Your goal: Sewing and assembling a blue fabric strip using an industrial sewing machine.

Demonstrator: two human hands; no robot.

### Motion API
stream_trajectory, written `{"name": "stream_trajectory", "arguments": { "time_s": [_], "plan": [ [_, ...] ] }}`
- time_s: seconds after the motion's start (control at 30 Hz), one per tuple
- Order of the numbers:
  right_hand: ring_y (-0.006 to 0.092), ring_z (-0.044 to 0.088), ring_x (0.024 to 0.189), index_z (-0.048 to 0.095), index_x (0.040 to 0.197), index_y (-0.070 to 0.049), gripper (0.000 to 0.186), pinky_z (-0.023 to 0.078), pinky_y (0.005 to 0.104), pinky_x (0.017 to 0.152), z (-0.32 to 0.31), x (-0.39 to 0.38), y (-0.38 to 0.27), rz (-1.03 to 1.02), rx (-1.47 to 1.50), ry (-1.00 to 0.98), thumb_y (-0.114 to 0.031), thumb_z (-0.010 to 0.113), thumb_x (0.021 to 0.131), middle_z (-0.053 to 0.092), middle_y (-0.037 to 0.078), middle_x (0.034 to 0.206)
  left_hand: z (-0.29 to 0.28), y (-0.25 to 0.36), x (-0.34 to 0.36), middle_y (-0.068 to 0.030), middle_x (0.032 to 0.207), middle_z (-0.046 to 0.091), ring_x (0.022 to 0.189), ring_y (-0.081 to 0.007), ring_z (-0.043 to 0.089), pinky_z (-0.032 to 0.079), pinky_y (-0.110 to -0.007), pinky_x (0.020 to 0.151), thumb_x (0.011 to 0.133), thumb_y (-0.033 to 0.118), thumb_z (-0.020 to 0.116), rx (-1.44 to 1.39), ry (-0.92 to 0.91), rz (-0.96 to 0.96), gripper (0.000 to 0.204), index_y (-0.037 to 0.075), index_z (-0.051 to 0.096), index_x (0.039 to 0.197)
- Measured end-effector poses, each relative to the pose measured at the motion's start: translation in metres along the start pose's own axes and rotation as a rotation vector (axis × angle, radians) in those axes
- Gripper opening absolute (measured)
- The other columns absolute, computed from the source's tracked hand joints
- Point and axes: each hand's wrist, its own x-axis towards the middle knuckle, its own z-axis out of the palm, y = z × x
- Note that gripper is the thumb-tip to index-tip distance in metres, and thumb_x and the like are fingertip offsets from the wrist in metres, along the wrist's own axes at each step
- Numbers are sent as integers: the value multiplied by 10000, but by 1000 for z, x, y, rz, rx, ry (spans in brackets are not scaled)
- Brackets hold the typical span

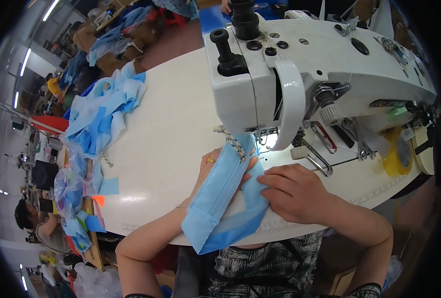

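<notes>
A light blue fabric piece [215, 191] with a seam or zip along its length runs from under the white sewing machine's [240, 99] needle area [266, 136] down over the table's front edge. My left hand [206, 169] is closed around it from the left, partly hidden behind the cloth; its fingertips show near the needle. A ring is on one finger. With bent fingers pressed together, my right hand [297, 193] pinches the fabric's right edge just in front of the needle. A short patterned cord [236, 145] lies on the fabric's upper end.
Blue and white fabric pieces [106, 107] are heaped at the table's left. Right of the needle lie a red-handled cutter [324, 136] and a yellow tape roll [398, 153]. A printed ruler strip follows the front edge. Another person [49, 228] works at far left.
</notes>
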Motion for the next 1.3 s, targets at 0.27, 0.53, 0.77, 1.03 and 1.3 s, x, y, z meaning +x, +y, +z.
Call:
{"name": "stream_trajectory", "arguments": {
  "time_s": [0.27,0.53,0.77,1.03,1.3],
  "plan": [
    [221,677,1132,710,1056,-107,330,536,367,821,0,0,3,126,-72,29,-88,779,734,703,9,1297,-6,1,28,-58,1350,701,1167,-182,616,424,-343,1031,1063,193,636,195,39,69,236,64,715,1243],
    [200,701,1096,715,1065,-118,314,516,330,747,-5,3,2,173,-74,-23,-86,779,759,707,8,1304,-12,2,43,-98,1142,693,931,-148,701,561,-250,723,1028,241,721,-416,8,-199,273,-19,653,1077],
    [236,669,1059,696,1038,-71,283,526,395,875,-2,5,0,164,-67,8,-82,775,766,687,46,1272,-25,26,69,-86,1076,689,770,-69,660,523,-116,573,1012,126,734,-1299,129,-974,198,-16,645,1118],
    [248,672,1081,700,1089,-65,305,520,405,885,-2,6,1,190,-44,4,-86,766,791,683,63,1301,-13,4,53,-95,988,715,1031,-277,645,518,-399,905,988,232,747,-297,-5,-369,207,96,761,1142],
    [221,693,1071,702,1105,-93,329,496,370,777,-3,7,0,190,-81,23,-79,763,781,701,42,1311,-9,-6,45,-108,1097,725,1154,-327,616,447,-435,1058,964,254,760,-20,149,54,273,149,772,1216]
  ]
}}
